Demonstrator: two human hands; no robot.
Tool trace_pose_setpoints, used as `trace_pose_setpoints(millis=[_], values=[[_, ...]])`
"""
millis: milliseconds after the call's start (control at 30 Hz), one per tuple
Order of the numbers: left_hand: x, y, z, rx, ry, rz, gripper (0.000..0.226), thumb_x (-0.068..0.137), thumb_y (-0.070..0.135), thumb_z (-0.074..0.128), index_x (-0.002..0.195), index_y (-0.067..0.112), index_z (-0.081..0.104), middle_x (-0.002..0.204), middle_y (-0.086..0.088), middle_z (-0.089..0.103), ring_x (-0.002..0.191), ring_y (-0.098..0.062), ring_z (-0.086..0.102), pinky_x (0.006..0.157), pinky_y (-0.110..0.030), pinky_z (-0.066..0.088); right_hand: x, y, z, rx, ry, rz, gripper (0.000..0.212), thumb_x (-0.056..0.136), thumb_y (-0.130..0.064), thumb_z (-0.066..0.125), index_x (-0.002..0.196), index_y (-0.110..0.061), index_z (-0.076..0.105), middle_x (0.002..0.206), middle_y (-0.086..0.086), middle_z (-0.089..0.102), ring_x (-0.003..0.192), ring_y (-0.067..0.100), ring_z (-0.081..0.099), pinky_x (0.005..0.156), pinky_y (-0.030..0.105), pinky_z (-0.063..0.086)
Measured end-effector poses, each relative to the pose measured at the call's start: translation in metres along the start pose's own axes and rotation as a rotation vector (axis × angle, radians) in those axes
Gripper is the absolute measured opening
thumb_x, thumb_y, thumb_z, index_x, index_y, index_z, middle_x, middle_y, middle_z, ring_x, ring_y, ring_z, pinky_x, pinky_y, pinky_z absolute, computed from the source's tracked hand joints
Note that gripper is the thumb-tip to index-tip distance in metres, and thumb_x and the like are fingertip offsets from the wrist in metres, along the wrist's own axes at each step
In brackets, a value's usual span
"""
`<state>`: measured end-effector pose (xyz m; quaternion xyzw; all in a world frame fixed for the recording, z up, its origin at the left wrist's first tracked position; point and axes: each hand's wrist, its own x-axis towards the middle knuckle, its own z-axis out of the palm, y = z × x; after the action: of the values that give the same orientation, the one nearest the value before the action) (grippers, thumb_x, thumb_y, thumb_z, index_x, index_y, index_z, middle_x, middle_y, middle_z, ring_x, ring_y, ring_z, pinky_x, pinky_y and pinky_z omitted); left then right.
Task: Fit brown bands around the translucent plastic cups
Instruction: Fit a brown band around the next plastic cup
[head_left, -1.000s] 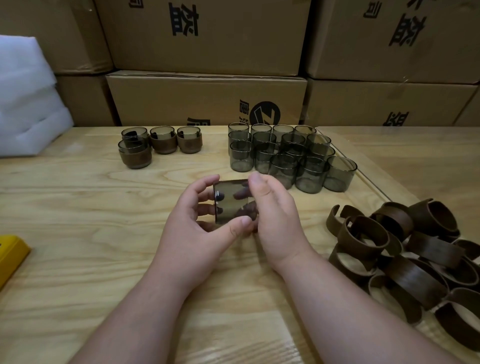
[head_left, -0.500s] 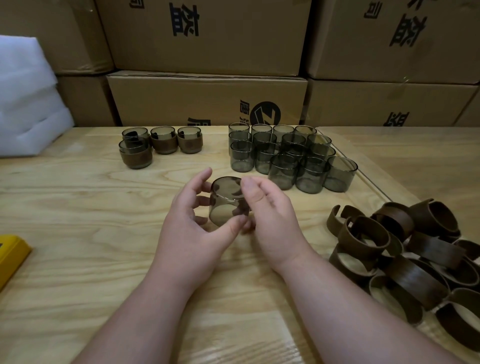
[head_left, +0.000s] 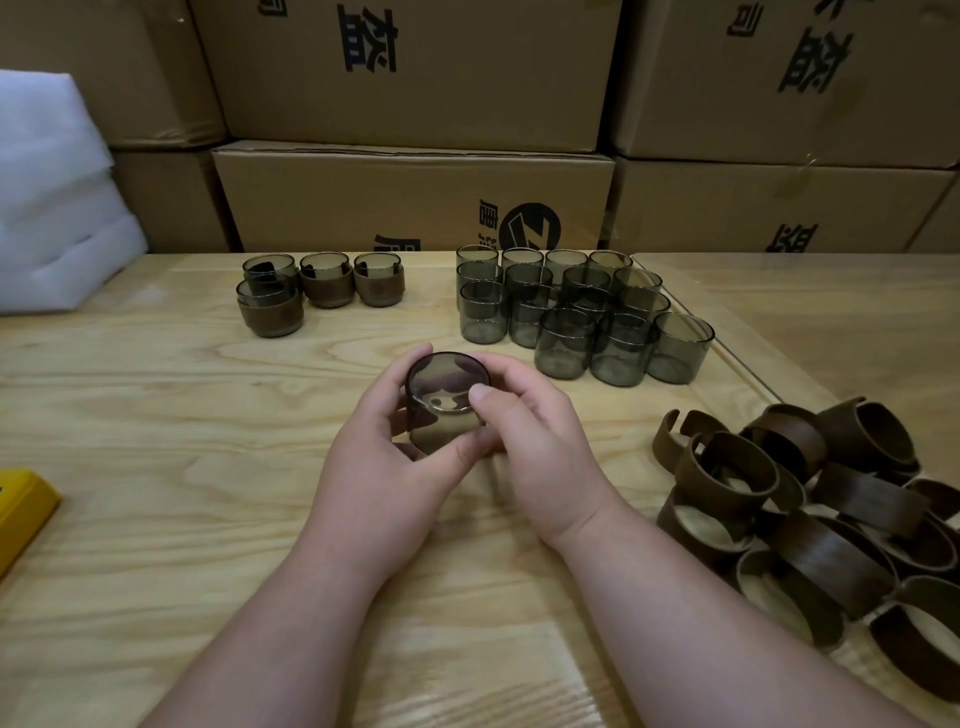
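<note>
Left hand (head_left: 384, 478) and right hand (head_left: 540, 447) both curl around one bare translucent cup (head_left: 441, 410) over the wooden worktop (head_left: 156, 467), loose brown bands (head_left: 810, 519) heaped at right, unbanded cups (head_left: 576, 312) clustered beyond, banded cups (head_left: 317, 291) far left, cardboard boxes (head_left: 415, 197) behind

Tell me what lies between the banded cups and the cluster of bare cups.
Head view: only bare wooden table between the banded cups and bare cups.
</note>
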<state>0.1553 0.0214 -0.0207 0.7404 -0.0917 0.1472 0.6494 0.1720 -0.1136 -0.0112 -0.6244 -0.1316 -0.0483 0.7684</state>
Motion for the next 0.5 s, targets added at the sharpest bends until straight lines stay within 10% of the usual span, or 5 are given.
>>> trace_pose_setpoints(millis=[200,333,500], values=[[0.0012,-0.0040,-0.0023,0.048,0.005,-0.034,0.096,0.059,0.048,0.083,0.148,0.041,0.048,0.124,0.021,0.070,0.113,-0.002,0.068,0.094,-0.029,0.054,0.0011,0.0046,0.0007,-0.153,0.009,-0.027,0.039,0.080,-0.023,0.066,0.118,-0.020,0.066,0.117,0.006,0.074,0.116,0.022,0.067,0.098,0.037,0.056],[-0.0009,-0.0029,-0.0019,0.113,-0.026,0.013,0.059,0.071,0.025,0.077,0.123,0.049,0.065,0.112,0.023,0.074,0.091,0.003,0.070,0.075,-0.014,0.053,-0.0005,0.0053,0.0019,-0.214,0.011,-0.029,0.042,0.074,-0.031,0.076,0.114,-0.027,0.064,0.115,0.000,0.073,0.108,0.013,0.069,0.083,0.024,0.056],[-0.0021,-0.0033,-0.0026,0.233,-0.024,0.032,0.072,0.075,0.008,0.078,0.119,0.062,0.060,0.114,0.029,0.070,0.076,0.008,0.062,0.070,-0.009,0.047,-0.0009,0.0063,0.0024,-0.207,0.027,0.008,0.055,0.064,-0.040,0.083,0.112,-0.025,0.060,0.109,-0.002,0.074,0.099,0.015,0.072,0.085,0.028,0.058]])
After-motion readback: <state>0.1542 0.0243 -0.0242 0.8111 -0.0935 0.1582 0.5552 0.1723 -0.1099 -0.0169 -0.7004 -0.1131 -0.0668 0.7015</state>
